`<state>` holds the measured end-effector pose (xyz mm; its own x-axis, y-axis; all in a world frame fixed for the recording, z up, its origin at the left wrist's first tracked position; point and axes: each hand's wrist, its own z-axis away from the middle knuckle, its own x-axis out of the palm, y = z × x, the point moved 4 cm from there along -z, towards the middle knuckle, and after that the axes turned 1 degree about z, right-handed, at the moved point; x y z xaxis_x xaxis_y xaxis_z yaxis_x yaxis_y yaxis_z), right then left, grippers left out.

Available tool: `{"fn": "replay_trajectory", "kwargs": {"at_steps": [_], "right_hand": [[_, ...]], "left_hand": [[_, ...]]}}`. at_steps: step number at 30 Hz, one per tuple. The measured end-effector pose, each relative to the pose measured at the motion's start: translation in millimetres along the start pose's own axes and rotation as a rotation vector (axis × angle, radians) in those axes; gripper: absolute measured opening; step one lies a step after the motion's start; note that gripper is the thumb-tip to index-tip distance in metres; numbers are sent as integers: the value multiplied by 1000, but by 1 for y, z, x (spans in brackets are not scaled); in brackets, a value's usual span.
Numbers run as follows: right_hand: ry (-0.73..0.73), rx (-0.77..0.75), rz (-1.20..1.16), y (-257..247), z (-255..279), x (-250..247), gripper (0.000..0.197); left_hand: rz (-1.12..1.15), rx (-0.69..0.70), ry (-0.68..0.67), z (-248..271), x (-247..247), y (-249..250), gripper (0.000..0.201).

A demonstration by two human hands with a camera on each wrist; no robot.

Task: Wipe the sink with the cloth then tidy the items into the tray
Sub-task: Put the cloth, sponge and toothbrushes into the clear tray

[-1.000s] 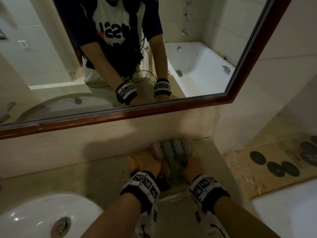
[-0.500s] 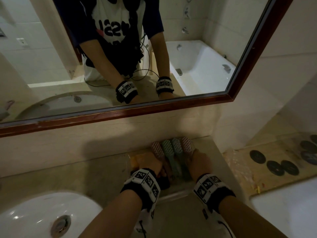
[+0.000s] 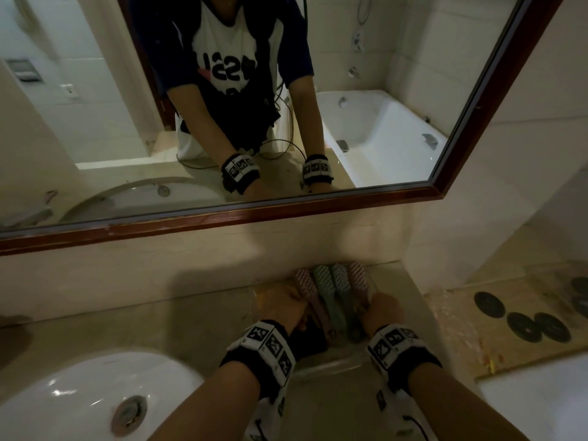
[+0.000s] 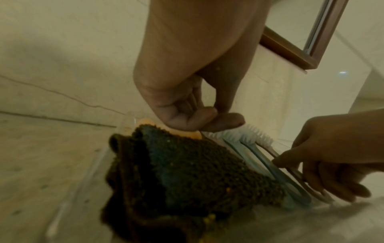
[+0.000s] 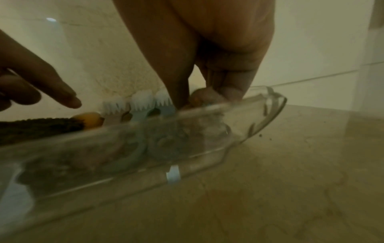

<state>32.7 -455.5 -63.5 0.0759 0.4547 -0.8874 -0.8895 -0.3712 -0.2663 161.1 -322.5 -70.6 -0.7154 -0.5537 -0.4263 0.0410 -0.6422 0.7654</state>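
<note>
With the sink [image 3: 79, 396] lying apart at the far left of the tabletop [image 3: 95, 316], the work appears to have reached its tidying stage, all activity being confined to the clear tray [image 5: 270, 102] near the wall. At the tray's left end lies the dark cloth [image 4: 197, 172], folded, with an orange item [image 4: 193, 134] just beyond it. The left hand [image 3: 283, 305] hovers over that end, fingers [image 4: 226, 121] curled together; whether they touch the brush bristles below cannot be told. To its right four brushes [image 3: 331, 284] lie side by side, heads toward the wall. The right hand [image 3: 381, 310] has its fingers [image 4: 324, 182] curled round the handle of the outermost brush. To finish well, the handles should probably be pressed gently together until parallel, the tray steadied against sliding, and nothing left overhanging the rim.
</note>
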Motion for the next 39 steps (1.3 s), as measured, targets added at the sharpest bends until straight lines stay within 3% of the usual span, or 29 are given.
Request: {"fn": "replay_trajectory", "kwargs": {"at_steps": [8,13,18,21,26,31,36,39], "right_hand": [[63,48,-217,-9,23,-15,35],[103,-82,-153,-29,50,-32,38],[133,-143,-4,-73,93,-53,37],[139,-187,70,-107,126,-57,34],[139,-363,188,-178,180,-24,21],[131,-509,283,-257,240,20,26],[105,-686,310,-327,305,88,15],[82,-745,370,-359,339,137,21]], "left_hand": [[-21,1,22,23,-33,-6,31],[-50,37,21,47,-50,-6,23],[-60,120,81,82,-84,-11,32],[-42,136,138,105,-119,-23,21],[-22,164,222,145,-194,-64,13],[-96,129,266,184,-266,-126,17],[-207,25,211,221,-339,-206,21],[-349,-25,277,247,-394,-259,22]]}}
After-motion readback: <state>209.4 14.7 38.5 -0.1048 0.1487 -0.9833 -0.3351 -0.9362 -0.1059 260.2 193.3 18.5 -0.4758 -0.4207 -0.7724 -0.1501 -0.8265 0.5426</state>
